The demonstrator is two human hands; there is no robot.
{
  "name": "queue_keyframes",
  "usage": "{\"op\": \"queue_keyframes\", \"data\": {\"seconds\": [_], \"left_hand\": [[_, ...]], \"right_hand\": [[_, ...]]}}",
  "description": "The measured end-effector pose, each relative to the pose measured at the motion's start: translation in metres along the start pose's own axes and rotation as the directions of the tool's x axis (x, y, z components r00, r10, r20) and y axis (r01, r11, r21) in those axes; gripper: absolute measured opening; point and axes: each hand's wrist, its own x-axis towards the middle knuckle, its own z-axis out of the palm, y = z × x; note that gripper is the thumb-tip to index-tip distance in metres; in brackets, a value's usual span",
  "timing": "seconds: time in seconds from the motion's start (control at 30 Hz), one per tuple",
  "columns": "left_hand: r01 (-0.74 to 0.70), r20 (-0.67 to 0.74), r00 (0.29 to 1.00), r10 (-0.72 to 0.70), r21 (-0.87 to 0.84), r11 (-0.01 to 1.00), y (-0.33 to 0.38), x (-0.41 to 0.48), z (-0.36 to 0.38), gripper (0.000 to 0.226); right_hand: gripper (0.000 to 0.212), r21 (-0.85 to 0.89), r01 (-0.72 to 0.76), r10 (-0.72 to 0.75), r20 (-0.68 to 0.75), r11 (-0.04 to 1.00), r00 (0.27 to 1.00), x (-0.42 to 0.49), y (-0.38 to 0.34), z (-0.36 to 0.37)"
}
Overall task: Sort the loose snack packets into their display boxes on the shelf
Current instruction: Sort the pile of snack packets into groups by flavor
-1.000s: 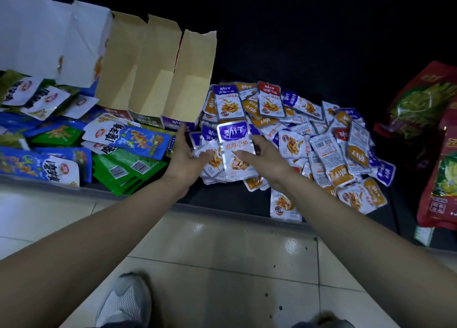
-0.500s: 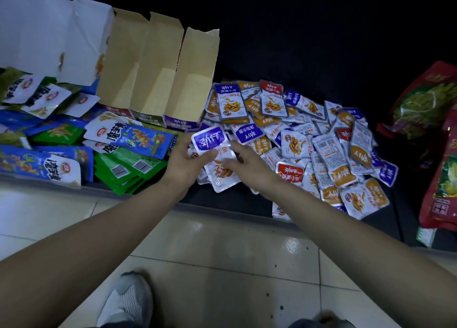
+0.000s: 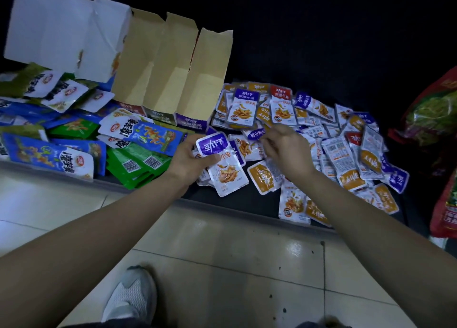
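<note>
Purple packets are clamped by the fingers of the left hand just before the display box. Right of it, the fingers of the right hand are curled over the pile; whether anything is gripped cannot be told.

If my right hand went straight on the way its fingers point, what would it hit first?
Probably the purple-topped packet lying just beyond the fingertips of your right hand, though depth is hard to judge.

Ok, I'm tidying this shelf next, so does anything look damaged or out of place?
Yes. The small packets lie spilled in a loose heap on the shelf, beside the open boxes rather than inside them. The white box at back left has a torn, creased flap.
</note>
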Motion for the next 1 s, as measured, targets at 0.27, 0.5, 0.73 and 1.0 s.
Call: {"op": "queue_keyframes", "data": {"seconds": [0.27,0.5,0.73,1.0], "left_hand": [[0.013,0.060,0.998,-0.015,0.027,1.000,0.005,0.002,0.000,0.043],[0.001,0.106,0.994,-0.009,0.077,0.997,0.007,0.007,0.000,0.041],[-0.044,0.184,0.983,0.021,0.122,0.992,0.011,0.004,0.003,0.048],[-0.186,0.336,0.932,0.136,0.120,0.975,0.015,-0.004,0.011,0.045]], "right_hand": [[0.014,0.838,-0.430,0.570,0.182,0.336,0.801,-0.010,0.005,-0.039],[0.042,0.698,-0.633,0.457,0.468,0.334,0.757,-0.016,0.017,-0.058],[0.026,0.723,-0.669,0.357,0.587,0.174,0.727,-0.004,-0.003,-0.060],[0.019,0.659,-0.605,0.408,0.453,0.446,0.793,-0.003,-0.027,-0.014]]}}
